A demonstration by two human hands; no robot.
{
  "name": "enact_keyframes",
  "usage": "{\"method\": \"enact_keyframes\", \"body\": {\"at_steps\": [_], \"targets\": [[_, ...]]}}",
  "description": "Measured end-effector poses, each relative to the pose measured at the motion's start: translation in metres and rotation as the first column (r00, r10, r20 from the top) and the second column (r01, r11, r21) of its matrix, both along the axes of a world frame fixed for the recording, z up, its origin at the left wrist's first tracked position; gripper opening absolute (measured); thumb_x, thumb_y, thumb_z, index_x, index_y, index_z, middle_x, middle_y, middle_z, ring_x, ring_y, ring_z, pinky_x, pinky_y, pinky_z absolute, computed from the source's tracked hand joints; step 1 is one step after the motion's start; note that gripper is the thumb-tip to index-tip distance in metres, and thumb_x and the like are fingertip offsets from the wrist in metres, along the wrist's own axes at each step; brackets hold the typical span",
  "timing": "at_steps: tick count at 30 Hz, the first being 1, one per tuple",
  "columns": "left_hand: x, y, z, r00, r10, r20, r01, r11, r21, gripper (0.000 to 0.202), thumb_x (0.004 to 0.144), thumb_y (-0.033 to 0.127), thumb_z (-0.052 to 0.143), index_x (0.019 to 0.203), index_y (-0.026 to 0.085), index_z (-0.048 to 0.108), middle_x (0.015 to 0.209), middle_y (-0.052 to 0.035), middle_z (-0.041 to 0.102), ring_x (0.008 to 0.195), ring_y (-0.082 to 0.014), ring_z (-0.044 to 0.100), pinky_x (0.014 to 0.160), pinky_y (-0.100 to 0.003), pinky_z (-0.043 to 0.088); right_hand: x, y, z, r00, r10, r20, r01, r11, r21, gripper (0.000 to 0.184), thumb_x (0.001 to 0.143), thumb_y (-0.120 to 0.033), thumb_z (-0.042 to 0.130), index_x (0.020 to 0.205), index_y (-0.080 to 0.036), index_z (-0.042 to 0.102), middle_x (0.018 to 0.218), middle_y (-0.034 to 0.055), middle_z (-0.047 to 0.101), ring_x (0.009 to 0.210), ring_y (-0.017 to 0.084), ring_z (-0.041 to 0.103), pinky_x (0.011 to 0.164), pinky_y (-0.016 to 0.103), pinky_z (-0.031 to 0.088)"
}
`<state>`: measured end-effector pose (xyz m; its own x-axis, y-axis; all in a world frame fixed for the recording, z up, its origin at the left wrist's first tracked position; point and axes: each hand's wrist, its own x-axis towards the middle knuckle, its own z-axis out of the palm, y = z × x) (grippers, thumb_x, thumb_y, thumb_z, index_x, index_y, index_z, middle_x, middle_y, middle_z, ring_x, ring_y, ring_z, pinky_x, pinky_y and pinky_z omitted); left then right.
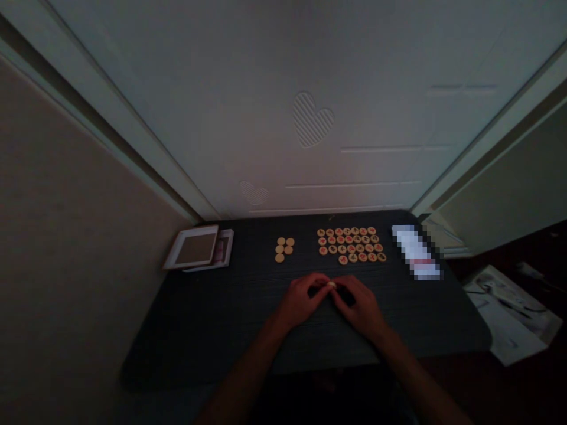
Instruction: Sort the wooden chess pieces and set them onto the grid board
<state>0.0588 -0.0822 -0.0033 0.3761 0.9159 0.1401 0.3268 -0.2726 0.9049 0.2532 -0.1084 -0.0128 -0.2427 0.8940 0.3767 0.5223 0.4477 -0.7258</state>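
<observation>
Between the fingertips of my left hand point(308, 298) and my right hand point(359, 302) is a small round xiangqi piece point(332, 285). Both hands are closed on it in a pinch, just above the dark table. Beyond them on the right lie several wooden pieces with red or black characters point(349, 239), face up in rows. The nearest row begins farther right than the others. To the left of these rows sits a small group of plain-faced pieces point(280, 249), showing no characters. The face of the held piece is hidden by my fingers.
A box lid and open box point(224, 251) lie at the table's left back corner. A blurred-out white and blue item point(416, 252) lies at the right. The dark table point(199, 319) stands against a white panel point(212, 118) with raised hearts. White packaging point(514, 313) lies beyond its right edge.
</observation>
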Motion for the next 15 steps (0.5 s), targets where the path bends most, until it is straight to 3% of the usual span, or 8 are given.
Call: {"method": "enact_keyframes", "body": {"at_steps": [15], "targets": [[-0.0008,-0.0015,0.0007,0.998,-0.062,-0.014,0.062,0.998,0.02,0.022,0.093,0.028,0.063,0.115,0.024,0.063,0.104,-0.0006,0.076,0.093,-0.0151,0.072,0.09,-0.029,0.057,0.0001,-0.0005,0.0023,0.998,-0.044,-0.035,0.042,0.997,-0.063,0.017,0.096,-0.026,0.058,0.111,-0.024,0.066,0.099,0.0044,0.071,0.089,0.019,0.066,0.082,0.033,0.054]]}}
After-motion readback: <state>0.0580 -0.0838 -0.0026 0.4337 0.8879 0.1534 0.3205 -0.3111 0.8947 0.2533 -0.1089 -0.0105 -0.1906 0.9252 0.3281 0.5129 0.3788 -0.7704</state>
